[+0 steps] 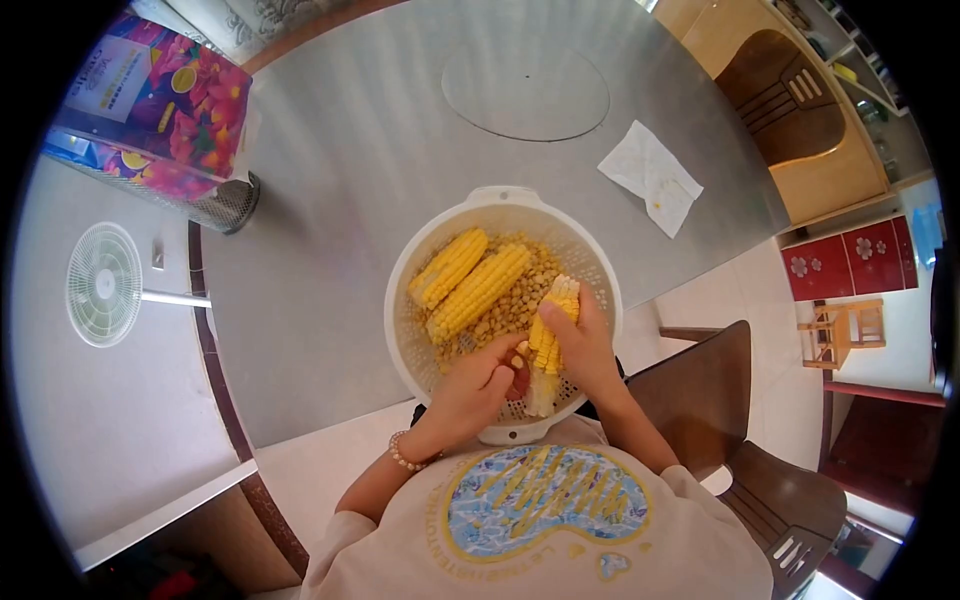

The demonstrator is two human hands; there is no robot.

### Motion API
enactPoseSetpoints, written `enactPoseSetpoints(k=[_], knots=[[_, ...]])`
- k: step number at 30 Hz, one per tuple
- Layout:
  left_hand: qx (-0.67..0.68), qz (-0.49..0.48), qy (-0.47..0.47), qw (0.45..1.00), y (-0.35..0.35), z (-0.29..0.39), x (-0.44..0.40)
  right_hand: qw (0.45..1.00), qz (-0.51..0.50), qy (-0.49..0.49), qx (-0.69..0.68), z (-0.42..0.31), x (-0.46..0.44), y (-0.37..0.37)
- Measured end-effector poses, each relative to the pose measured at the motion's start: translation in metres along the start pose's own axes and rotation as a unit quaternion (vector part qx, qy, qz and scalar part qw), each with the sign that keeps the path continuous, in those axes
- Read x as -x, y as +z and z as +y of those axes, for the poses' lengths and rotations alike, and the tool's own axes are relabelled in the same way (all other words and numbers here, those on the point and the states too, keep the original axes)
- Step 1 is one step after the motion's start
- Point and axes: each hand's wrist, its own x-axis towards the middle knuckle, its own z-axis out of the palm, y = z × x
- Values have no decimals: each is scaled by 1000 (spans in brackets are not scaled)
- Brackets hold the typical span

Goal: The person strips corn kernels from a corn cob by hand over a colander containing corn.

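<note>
My right hand (588, 345) is wrapped round a partly stripped corn cob (545, 345), which tilts over the near right part of a white colander (400, 330). Pale bare cob shows at its lower end, yellow kernels higher up. Close against that cob, my left hand (478, 395) is closed, with a small reddish-brown thing (518, 378) at its fingertips; its kind is not clear. Two yellow corn cobs, a shorter one (449, 268) and a longer one (480, 293), lie in the colander on many loose kernels (535, 268).
The colander rests at the near edge of a grey table (330, 250). A crumpled white tissue (652, 180) lies to the right. A colourful tissue pack (165, 100) sits in a wire basket (235, 205) at the left. Brown chairs (690, 400) stand at the right.
</note>
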Motion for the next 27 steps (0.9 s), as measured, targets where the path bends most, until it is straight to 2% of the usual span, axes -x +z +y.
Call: enactPoseSetpoints(k=[4,6,10,13,15,16,18,19,21,22,24,27], knots=[[-3,-12,-36,999,2,7,0,999,-15,-25,39,5,-1,-2],[-74,0,-12,997,4,8,0,998,-23,-15,51,4,0,-1],[-53,31,28,998,6,5,-1,993,-25,-43,106,1,3,-1],[-118,-9,24,993,3,9,-2,989,-23,-59,137,1,3,0],[-208,6,-2,978,3,4,-3,996,-45,-27,65,4,1,0],[-207,7,-2,978,2,4,-2,996,-47,-26,66,3,2,0],[-77,-7,-44,996,0,3,1,996,-53,29,-67,1,3,2],[-78,-7,-45,996,0,-1,0,996,-53,29,-68,0,3,2],[-32,11,19,999,2,-9,-3,999,-44,16,-17,-1,3,1],[-32,9,19,999,2,-8,-3,999,-41,16,-18,1,2,1],[-29,29,19,999,4,-1,-1,997,-17,-44,59,5,0,1],[-60,18,-4,998,5,12,1,989,-30,-51,136,-7,4,1]])
